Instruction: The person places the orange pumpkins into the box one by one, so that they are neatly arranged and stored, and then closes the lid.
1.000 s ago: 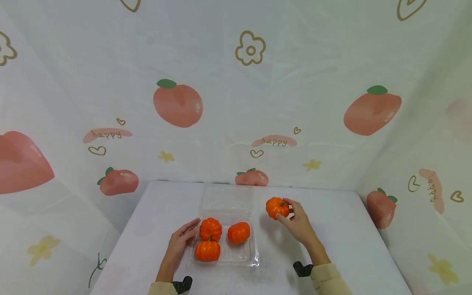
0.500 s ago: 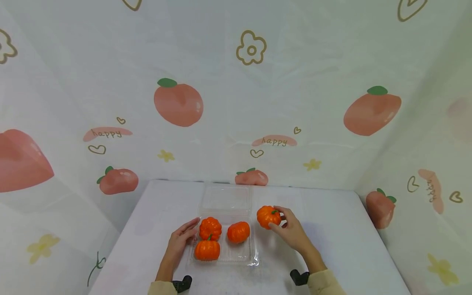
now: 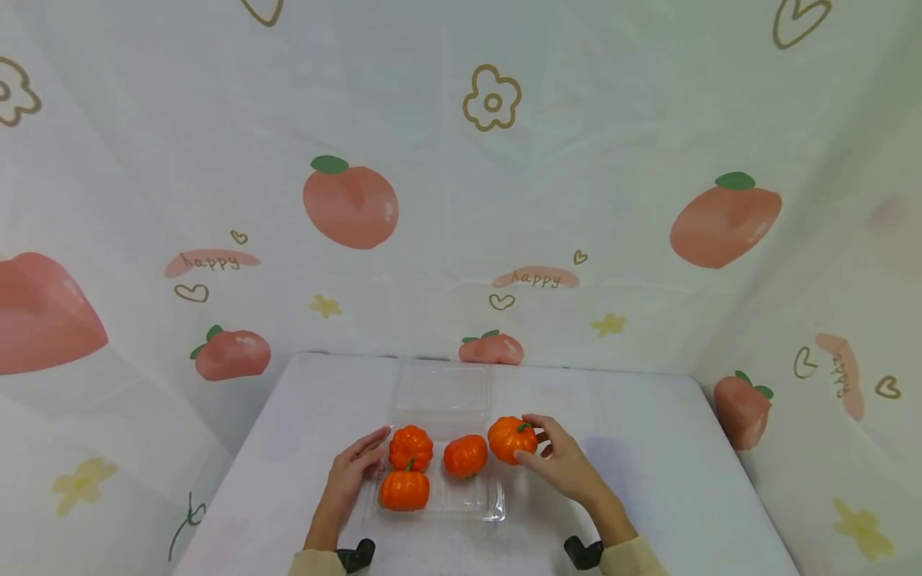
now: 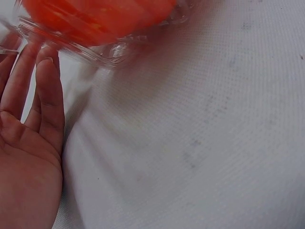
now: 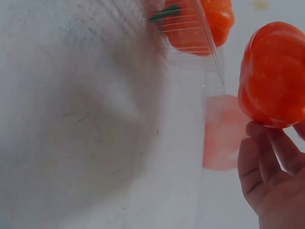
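In the head view, a small orange pumpkin (image 3: 512, 440) with a green stem is pinched between the thumb and fingers of my right hand (image 3: 565, 464). It is held at the right side of a clear plastic clamshell box (image 3: 464, 502), raised near the rim. Three more orange pumpkins lie in the box: two at the left, one behind the other, and a third pumpkin (image 3: 465, 456) at the right rear. My left hand (image 3: 350, 474) rests against the box's left side, fingers extended; in the left wrist view the fingertips touch the clear wall (image 4: 90, 56).
The box's clear lid (image 3: 441, 390) lies folded back behind it. A white cloth covers the table (image 3: 612, 416). Behind and at both sides hangs a white curtain (image 3: 432, 160) with printed fruit, flowers and hearts.
My right hand has carried its pumpkin left and toward me, from beyond the box's right side to its right edge. The left hand has stayed at the box.
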A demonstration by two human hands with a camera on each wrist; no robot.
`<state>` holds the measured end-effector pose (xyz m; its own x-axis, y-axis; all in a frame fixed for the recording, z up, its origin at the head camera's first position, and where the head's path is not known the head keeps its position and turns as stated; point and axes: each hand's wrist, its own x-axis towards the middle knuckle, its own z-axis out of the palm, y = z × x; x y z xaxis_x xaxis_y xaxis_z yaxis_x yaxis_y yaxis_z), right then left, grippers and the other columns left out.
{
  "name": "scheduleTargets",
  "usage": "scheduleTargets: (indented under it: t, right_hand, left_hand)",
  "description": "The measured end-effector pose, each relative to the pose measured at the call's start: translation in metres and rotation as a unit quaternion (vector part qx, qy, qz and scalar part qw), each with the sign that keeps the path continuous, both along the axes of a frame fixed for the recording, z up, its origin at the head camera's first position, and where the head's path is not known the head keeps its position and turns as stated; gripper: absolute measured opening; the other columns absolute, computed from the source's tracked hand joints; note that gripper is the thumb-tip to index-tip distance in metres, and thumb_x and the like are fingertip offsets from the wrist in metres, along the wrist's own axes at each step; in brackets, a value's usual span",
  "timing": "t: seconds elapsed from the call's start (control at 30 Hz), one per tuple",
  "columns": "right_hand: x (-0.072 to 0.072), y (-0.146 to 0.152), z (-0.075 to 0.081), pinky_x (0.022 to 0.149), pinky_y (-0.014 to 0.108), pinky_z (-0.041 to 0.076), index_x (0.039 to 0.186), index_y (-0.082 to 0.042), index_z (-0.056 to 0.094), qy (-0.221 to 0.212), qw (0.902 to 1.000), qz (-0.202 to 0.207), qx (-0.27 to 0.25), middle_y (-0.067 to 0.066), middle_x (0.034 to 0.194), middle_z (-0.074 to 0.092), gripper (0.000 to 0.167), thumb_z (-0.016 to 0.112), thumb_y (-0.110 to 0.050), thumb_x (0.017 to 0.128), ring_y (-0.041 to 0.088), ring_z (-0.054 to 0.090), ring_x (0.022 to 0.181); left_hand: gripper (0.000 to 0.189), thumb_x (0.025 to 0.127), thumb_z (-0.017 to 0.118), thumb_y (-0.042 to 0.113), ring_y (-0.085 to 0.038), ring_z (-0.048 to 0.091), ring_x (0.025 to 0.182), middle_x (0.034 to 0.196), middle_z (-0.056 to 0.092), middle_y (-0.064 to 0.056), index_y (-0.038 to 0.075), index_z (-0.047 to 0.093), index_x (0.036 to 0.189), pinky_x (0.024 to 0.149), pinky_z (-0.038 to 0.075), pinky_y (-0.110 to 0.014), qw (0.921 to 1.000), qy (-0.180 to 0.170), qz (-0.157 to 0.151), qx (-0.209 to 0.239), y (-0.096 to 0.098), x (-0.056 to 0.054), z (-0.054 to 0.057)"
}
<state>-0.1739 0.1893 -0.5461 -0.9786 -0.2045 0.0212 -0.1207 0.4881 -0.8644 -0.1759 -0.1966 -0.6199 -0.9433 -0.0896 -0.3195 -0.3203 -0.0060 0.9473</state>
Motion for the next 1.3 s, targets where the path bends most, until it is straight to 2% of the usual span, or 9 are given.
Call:
scheduleTargets:
  t: [0.2,0.3,0.43,0.7,0.97,1.3]
  right_hand:
    - [0.004,-0.004,0.003,0.081,0.022,0.051,0.133,-0.022,0.060,-0.009,0.9998,0.017,0.008,-0.006,0.119,0.067,0.052,0.080,-0.034,0.087,0.011,0.058,0.097]
    - [0.006,-0.006,0.002,0.081,0.022,0.051,0.132,-0.024,0.060,-0.015,0.9992,0.035,0.010,-0.003,0.120,0.067,0.050,0.079,-0.037,0.088,0.011,0.058,0.097]
    - [0.009,-0.009,-0.001,0.081,0.023,0.051,0.131,-0.023,0.060,-0.006,0.9979,0.064,0.010,-0.001,0.125,0.067,0.048,0.077,-0.039,0.089,0.012,0.059,0.098]
    - [0.012,-0.016,-0.001,0.083,0.029,0.053,0.131,-0.022,0.061,0.000,0.9948,0.102,0.004,-0.003,0.126,0.067,0.045,0.075,-0.039,0.091,0.009,0.060,0.099]
    - [0.014,-0.020,-0.001,0.082,0.025,0.052,0.129,-0.024,0.062,-0.007,0.9888,0.149,0.009,-0.008,0.120,0.070,0.041,0.071,-0.042,0.093,0.008,0.061,0.097]
    - [0.015,-0.021,-0.001,0.078,0.024,0.053,0.124,-0.025,0.065,-0.010,0.9819,0.188,0.022,-0.007,0.110,0.070,0.032,0.068,-0.040,0.096,0.009,0.061,0.092]
  left_hand:
    - [0.050,0.097,0.068,0.034,-0.013,0.062,0.088,0.150,0.059,-0.003,0.017,0.060,0.143,0.078,0.054,-0.021,1.0000,-0.001,-0.001,-0.006,0.000,-0.001,0.000]
    - [0.050,0.097,0.068,0.035,-0.014,0.062,0.089,0.150,0.058,-0.003,0.017,0.060,0.144,0.078,0.053,-0.021,1.0000,0.000,-0.002,-0.005,0.000,0.000,0.000]
    - [0.051,0.097,0.067,0.034,-0.012,0.062,0.092,0.151,0.058,-0.003,0.017,0.059,0.144,0.079,0.053,-0.021,1.0000,0.000,0.000,-0.006,-0.001,0.000,0.000]
    - [0.049,0.096,0.069,0.034,-0.012,0.064,0.094,0.148,0.060,-0.003,0.018,0.062,0.141,0.080,0.055,-0.022,0.9999,0.004,0.003,-0.010,-0.001,-0.001,-0.004]
    - [0.052,0.095,0.070,0.035,-0.012,0.062,0.092,0.150,0.058,-0.003,0.017,0.061,0.143,0.079,0.053,-0.021,1.0000,-0.004,0.001,0.004,-0.001,0.000,-0.002]
    - [0.051,0.097,0.067,0.034,-0.011,0.062,0.089,0.151,0.057,-0.004,0.016,0.059,0.144,0.077,0.052,-0.021,1.0000,0.004,-0.003,-0.006,0.000,0.000,0.000]
